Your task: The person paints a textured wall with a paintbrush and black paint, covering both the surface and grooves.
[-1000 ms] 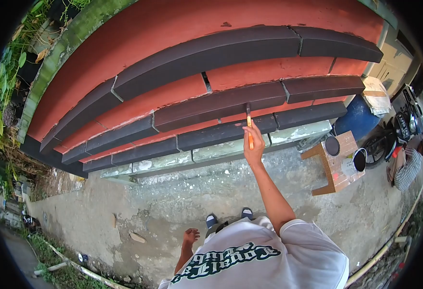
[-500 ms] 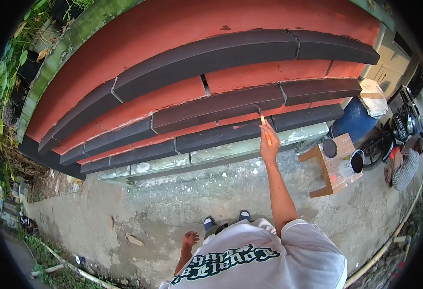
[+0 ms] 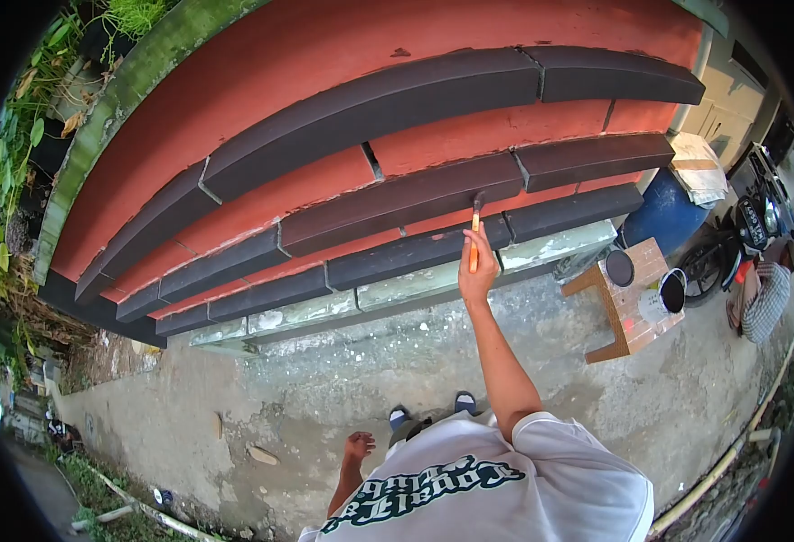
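Right hand [image 3: 478,275]: fingers pinching orange handle of paintbrush [image 3: 474,242], arm raised. Bristles up, touching lower edge of middle dark band [image 3: 397,203] on red wall [image 3: 324,36]. Left hand [image 3: 358,444]: hanging at side, empty, fingers loosely spread.

Progress, as judged: dark coat covers all three raised bands. Brush is working an edge, so likely touch-up stage. Pale ledge [image 3: 415,285] below bears no dark paint. Two paint cans [image 3: 620,268] stand on wooden stool [image 3: 632,330], well right of the brush.

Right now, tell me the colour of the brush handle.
The brush handle is orange, clearest in the head view.
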